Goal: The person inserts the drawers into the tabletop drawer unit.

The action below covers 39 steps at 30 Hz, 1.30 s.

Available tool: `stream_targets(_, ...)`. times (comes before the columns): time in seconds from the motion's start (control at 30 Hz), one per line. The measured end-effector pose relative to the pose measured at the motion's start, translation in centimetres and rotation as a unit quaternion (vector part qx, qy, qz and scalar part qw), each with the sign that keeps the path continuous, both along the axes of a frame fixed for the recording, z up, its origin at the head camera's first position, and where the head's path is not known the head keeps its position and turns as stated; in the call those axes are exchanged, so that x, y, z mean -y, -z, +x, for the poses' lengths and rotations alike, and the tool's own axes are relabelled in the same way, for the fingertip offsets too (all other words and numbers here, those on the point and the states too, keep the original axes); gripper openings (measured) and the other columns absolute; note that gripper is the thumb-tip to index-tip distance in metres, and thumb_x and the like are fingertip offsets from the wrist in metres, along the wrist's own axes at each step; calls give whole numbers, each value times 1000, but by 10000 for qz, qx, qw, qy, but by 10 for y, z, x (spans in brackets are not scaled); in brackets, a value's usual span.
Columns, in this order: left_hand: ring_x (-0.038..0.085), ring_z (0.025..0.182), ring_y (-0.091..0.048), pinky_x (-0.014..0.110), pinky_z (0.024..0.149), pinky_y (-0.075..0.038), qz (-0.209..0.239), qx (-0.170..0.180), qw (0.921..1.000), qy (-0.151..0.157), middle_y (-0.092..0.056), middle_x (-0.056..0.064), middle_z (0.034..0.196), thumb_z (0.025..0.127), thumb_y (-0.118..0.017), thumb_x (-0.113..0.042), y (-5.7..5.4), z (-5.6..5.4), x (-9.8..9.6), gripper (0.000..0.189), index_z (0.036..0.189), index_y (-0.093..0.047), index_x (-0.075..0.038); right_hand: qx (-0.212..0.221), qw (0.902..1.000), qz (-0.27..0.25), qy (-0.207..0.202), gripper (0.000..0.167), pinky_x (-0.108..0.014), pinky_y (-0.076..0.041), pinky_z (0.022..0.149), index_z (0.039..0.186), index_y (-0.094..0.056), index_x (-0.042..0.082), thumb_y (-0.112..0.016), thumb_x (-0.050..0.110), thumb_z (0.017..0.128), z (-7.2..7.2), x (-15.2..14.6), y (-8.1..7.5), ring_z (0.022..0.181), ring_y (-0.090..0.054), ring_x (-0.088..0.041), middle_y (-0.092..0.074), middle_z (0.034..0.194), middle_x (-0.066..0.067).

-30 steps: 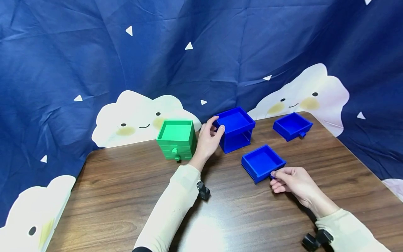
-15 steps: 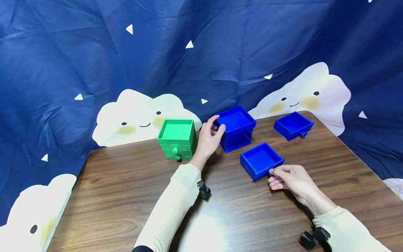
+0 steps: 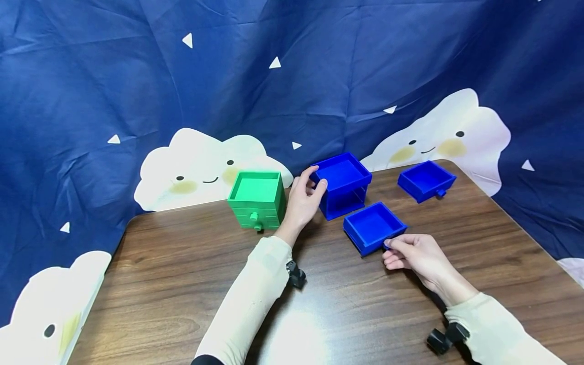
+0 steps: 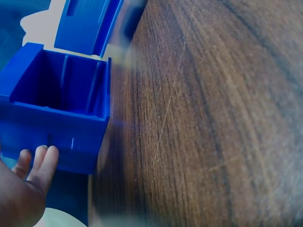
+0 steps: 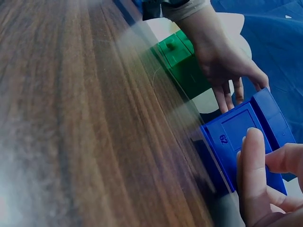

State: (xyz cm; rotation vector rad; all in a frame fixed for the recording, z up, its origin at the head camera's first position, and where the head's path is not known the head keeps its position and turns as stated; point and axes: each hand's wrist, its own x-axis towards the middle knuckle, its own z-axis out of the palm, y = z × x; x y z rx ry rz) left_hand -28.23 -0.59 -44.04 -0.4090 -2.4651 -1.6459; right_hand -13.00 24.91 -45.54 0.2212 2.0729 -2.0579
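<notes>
My left hand [image 3: 301, 205] grips a blue drawer cabinet [image 3: 342, 177] at its left side, thumb and index finger at the top rim. In the left wrist view its other fingers [image 4: 45, 165] lie against the side wall, and the cabinet's front gapes with ridges along the inside. My right hand [image 3: 420, 256] pinches the small knob of a blue drawer [image 3: 374, 223], open side up, just before the cabinet's front. Thumb and fingers mostly cover the knob. A second blue drawer [image 3: 426, 180] sits farther right, knob facing the front right.
A green drawer cabinet [image 3: 255, 200] with small knobs stands left of my left hand. Both cabinets are near the back edge of the wooden table [image 3: 182, 284]. Behind hangs a dark blue curtain [image 3: 228, 76] with cloud pictures.
My right hand has brought the blue drawer left and away from me, closer to the cabinet's front. The left hand and the cabinet have stayed in place.
</notes>
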Motion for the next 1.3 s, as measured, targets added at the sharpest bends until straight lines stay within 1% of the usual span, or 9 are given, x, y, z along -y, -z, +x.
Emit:
stream_targets(0.27,23,99,-66,32,87,-57,5,-2,10000,20,-61,19,120,105,-64,-38,0,0,0,51,154,-58,-25,-57,9999,-138,22,18,-28,-67,70,106,-70,-11,-57,0,107,-4,5,-4,67,-76,-11,-78,77,-4)
stream_targets(0.6,26,100,-67,31,88,-56,37,58,10000,2,-60,15,118,105,-65,-37,0,0,0,51,155,-58,-26,-57,9999,-157,27,18,-28,-67,70,105,-70,-12,-58,2,106,-11,14,-5,67,-76,-10,-77,76,-2)
stream_targets(0.93,19,98,-65,30,88,-56,-45,77,10000,-12,-59,12,117,105,-65,-38,0,-2,-1,50,155,-58,-29,5,9995,-321,61,17,-28,-67,70,104,-68,-12,-57,0,107,-19,18,-4,66,-76,-10,-77,75,-3)
stream_targets(1.13,19,97,-65,30,87,-57,-33,98,9999,-59,-59,9,116,105,-65,-38,-1,-1,-1,50,154,-58,-29,61,9992,-392,42,16,-28,-67,70,103,-69,-11,-58,1,106,-25,20,-2,65,-76,-10,-77,75,-4)
stream_targets(1.3,19,97,-65,31,87,-56,-35,99,9999,-59,-60,10,116,105,-64,-39,0,-1,0,50,154,-59,-29,92,9991,-409,31,16,-28,-67,70,105,-69,-11,-58,0,106,-30,23,-2,65,-76,-10,-78,75,-5)
